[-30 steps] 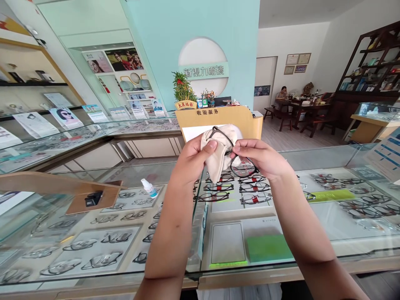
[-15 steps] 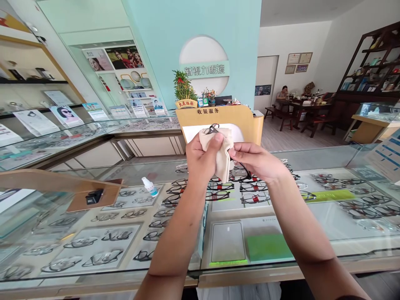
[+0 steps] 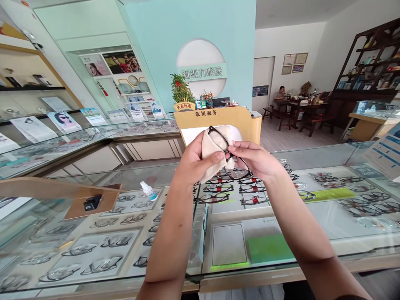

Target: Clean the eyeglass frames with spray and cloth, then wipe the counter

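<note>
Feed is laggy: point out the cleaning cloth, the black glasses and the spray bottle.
cleaning cloth [image 3: 210, 143]: head view, middle fold.
black glasses [image 3: 240, 172]: head view, lower lens.
spray bottle [image 3: 149, 191]: head view, body.

Mint-green wall, glass display counters, wooden cashier desk, dark shelving

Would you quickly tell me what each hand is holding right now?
Left hand: closed on the beige cloth.
Right hand: closed, pinching the black glasses.
</note>
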The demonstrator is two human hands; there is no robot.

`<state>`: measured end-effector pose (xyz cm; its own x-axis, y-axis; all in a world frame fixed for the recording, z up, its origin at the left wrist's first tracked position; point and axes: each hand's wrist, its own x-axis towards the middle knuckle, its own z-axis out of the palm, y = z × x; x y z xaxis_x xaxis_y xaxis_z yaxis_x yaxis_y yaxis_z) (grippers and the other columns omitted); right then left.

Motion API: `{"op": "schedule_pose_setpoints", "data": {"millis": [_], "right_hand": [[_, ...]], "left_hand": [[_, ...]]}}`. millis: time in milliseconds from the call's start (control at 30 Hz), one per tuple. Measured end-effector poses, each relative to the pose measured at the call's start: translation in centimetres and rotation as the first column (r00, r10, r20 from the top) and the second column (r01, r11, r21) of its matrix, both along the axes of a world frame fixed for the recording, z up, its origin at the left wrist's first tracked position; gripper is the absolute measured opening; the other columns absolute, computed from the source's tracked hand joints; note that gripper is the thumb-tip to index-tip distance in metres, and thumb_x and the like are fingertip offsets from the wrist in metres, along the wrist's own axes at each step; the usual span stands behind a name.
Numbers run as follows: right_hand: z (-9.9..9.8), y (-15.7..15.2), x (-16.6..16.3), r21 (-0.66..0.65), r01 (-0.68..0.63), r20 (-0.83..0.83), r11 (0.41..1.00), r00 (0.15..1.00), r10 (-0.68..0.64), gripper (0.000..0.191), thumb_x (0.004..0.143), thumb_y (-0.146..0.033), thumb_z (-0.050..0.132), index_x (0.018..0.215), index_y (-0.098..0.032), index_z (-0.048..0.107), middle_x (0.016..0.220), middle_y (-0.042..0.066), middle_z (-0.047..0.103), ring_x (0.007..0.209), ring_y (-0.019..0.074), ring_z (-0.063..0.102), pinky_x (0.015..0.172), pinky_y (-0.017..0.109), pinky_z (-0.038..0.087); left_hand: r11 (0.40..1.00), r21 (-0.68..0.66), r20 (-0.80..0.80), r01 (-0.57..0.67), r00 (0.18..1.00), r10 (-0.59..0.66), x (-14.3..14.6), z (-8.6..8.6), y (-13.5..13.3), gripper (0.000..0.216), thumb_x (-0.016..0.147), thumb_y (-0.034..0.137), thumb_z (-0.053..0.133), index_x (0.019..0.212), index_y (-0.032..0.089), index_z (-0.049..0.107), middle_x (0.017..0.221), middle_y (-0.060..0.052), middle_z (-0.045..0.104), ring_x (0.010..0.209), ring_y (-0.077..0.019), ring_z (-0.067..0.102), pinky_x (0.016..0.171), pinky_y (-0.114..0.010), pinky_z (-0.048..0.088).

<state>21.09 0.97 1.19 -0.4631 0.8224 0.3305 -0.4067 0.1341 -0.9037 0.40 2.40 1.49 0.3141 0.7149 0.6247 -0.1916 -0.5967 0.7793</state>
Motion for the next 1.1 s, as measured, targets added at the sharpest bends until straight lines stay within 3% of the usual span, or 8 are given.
{"op": "schedule_pose_setpoints", "data": {"millis": [200,367,533,700,833,933,1033,1100], "right_hand": [[-0.4,-0.2,-1.0,0.015,-0.107,-0.015,0.994,0.994,0.107,0.038,0.077,-0.048,0.097,0.09,-0.019,0.076,0.086,0.001,0.071,0.08,0.0153,0.062,0.076,0.029,0.054],[-1.2,-0.1,-1.9,0.116,-0.067,0.047,0.991,0.997,0.062,0.037,0.085,-0.053,0.091,0.086,-0.021,0.074,0.081,-0.001,0.065,0.077,0.0143,0.054,0.075,0.028,0.047],[-0.5,-0.3,-1.8,0.152,0.05,-0.013,0.987,0.999,-0.049,0.039,0.081,-0.054,0.093,0.083,-0.022,0.073,0.084,-0.001,0.067,0.08,0.0144,0.055,0.079,0.028,0.046],[0.2,-0.1,0.1,0.157,0.153,-0.073,0.976,0.987,-0.143,0.03,0.087,-0.049,0.09,0.087,-0.022,0.076,0.098,0.003,0.073,0.093,0.0165,0.063,0.086,0.029,0.052],[0.4,0.0,2.0,0.207,0.178,-0.058,0.962,0.984,-0.17,0.028,0.095,-0.049,0.082,0.091,-0.022,0.076,0.103,0.007,0.078,0.099,0.0198,0.07,0.088,0.032,0.055],[0.7,-0.4,3.0,0.222,0.116,0.025,0.968,0.992,-0.124,0.031,0.097,-0.051,0.079,0.089,-0.022,0.073,0.092,0.007,0.079,0.089,0.0218,0.072,0.08,0.034,0.056],[1.0,-1.2,3.6,0.239,0.089,0.094,0.967,0.989,-0.114,0.033,0.098,-0.052,0.077,0.087,-0.022,0.071,0.083,0.006,0.078,0.081,0.0223,0.072,0.071,0.034,0.054],[1.1,-1.6,3.8,0.272,0.082,0.131,0.959,0.984,-0.122,0.034,0.1,-0.053,0.075,0.086,-0.022,0.07,0.082,0.005,0.078,0.08,0.022,0.072,0.07,0.033,0.052]], "left_hand": [[0.975,0.021,0.173,-0.221,0.962,0.214,2.1,-0.9,0.1,0.052,0.076,0.052,0.096,0.113,0.02,0.078,0.087,-0.003,0.079,0.066,-0.0146,0.069,0.06,-0.026,0.058],[0.898,0.035,0.319,-0.438,0.857,0.405,2.7,-1.2,0.3,0.048,0.09,0.068,0.08,0.087,0.02,0.078,0.079,-0.003,0.076,0.069,-0.014,0.068,0.065,-0.025,0.057],[0.93,-0.11,0.36,-0.351,0.858,0.367,2.0,-0.5,1.1,0.057,0.08,0.079,0.082,0.087,0.022,0.075,0.077,-0.003,0.076,0.077,-0.021,0.076,0.068,-0.031,0.062],[0.89,-0.116,0.383,-0.441,0.807,0.45,-0.5,-0.1,2.1,0.055,0.077,0.073,0.087,0.096,0.023,0.077,0.089,-0.003,0.079,0.083,-0.0184,0.075,0.072,-0.027,0.06],[0.868,0.026,0.1,-0.495,0.865,0.491,-2.4,0.2,1.5,0.044,0.09,0.067,0.079,0.095,0.023,0.079,0.08,0.0,0.072,0.069,-0.0145,0.062,0.062,-0.025,0.05],[0.837,0.204,-0.078,-0.508,0.844,0.531,-2.6,0.7,-0.1,0.031,0.099,0.054,0.071,0.099,0.025,0.081,0.073,0.001,0.064,0.062,-0.0144,0.051,0.057,-0.027,0.04],[0.8,0.359,-0.056,-0.481,0.845,0.532,-1.9,1.1,-1.8,0.026,0.094,0.047,0.077,0.107,0.025,0.08,0.08,-0.001,0.066,0.066,-0.0162,0.052,0.061,-0.03,0.042],[0.777,0.449,-0.02,-0.441,0.864,0.503,-1.5,1.3,-2.7,0.041,0.083,0.048,0.087,0.117,0.026,0.078,0.096,-0.005,0.072,0.074,-0.0182,0.057,0.066,-0.032,0.047]]}}
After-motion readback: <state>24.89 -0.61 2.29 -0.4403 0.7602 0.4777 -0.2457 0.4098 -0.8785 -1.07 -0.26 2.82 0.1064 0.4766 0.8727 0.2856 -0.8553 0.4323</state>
